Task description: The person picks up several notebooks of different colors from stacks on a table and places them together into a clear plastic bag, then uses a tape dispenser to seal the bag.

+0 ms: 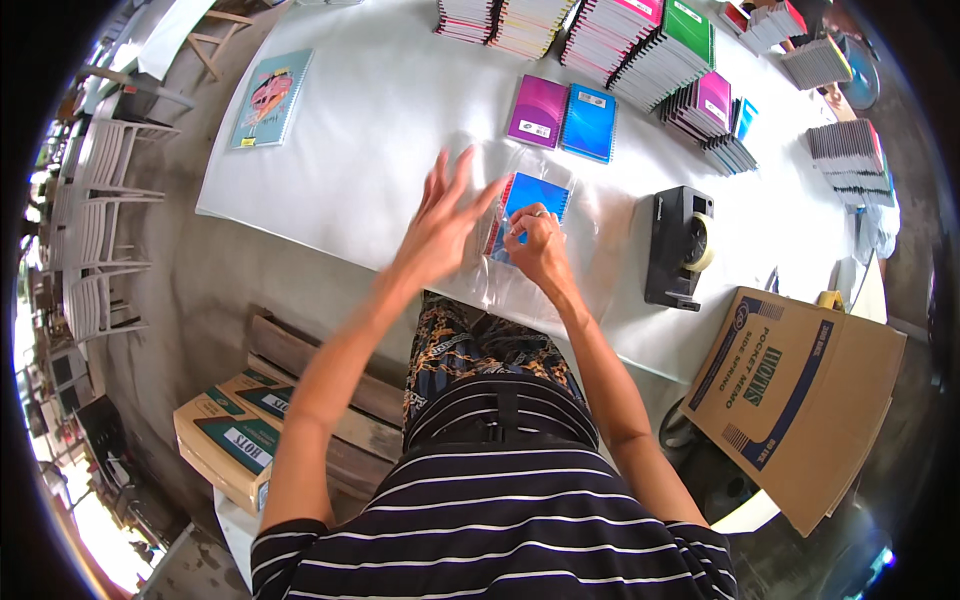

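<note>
A small stack of spiral notebooks, blue on top with a red one under it (528, 205), lies inside a clear plastic bag (590, 255) on the white table (350, 130). My right hand (537, 245) pinches the near edge of the bag over the notebooks. My left hand (445, 215) hovers flat beside them with its fingers spread, blurred by motion, just left of the stack. It holds nothing.
A black tape dispenser (678, 245) stands to the right. A purple notebook (538, 110) and a blue notebook (589, 122) lie farther back, with stacks of notebooks (660, 50) behind. A teal book (270, 98) lies far left. Cardboard boxes sit at right (800, 390) and lower left (225, 440).
</note>
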A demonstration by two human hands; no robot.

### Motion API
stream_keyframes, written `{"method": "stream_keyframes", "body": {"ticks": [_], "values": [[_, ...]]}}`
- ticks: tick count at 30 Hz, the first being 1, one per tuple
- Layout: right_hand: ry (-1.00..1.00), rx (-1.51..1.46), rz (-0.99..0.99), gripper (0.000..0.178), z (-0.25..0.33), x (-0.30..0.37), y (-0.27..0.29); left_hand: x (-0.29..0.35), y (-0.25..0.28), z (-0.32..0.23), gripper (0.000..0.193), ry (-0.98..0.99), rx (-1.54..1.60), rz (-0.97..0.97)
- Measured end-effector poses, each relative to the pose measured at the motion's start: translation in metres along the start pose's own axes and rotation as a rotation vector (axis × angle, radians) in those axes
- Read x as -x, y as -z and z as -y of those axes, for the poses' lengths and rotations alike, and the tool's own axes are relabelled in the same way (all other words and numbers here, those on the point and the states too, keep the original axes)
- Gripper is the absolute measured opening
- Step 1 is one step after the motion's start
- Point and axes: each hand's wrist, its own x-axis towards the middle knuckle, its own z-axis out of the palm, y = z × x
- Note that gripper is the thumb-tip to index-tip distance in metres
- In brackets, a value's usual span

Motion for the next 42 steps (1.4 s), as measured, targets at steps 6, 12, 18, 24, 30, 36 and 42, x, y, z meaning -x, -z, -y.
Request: {"method": "stream_keyframes", "body": {"ticks": [6,12,18,24,30,36,42], "values": [[0.03,-0.063,0.082,0.006,0.007,-0.001,0.014,-0.137,-0.043,0.047,0.061,-0.781,-0.568,0.633],[-0.243,-0.271,0.188,0.013,0.021,-0.004,0.034,-0.092,-0.061,0.049,0.079,0.173,0.312,0.204],[-0.285,-0.232,0.131,0.017,0.024,-0.004,0.027,-0.011,-0.066,0.037,0.064,0.501,0.528,0.527],[-0.227,-0.353,0.145,0.026,0.017,0.001,0.034,-0.002,-0.036,0.082,0.059,0.333,0.313,0.155],[-0.335,-0.416,0.244,0.029,0.027,0.003,0.041,-0.117,-0.026,0.029,0.086,-0.967,-0.204,0.754],[-0.237,-0.421,0.096,0.023,0.02,0.012,0.032,-0.138,-0.055,0.041,0.089,-1.167,-0.199,0.804],[-0.21,-0.348,0.062,0.018,0.028,0.013,0.031,-0.153,-0.054,0.023,0.105,-1.065,-0.144,1.033]]}}
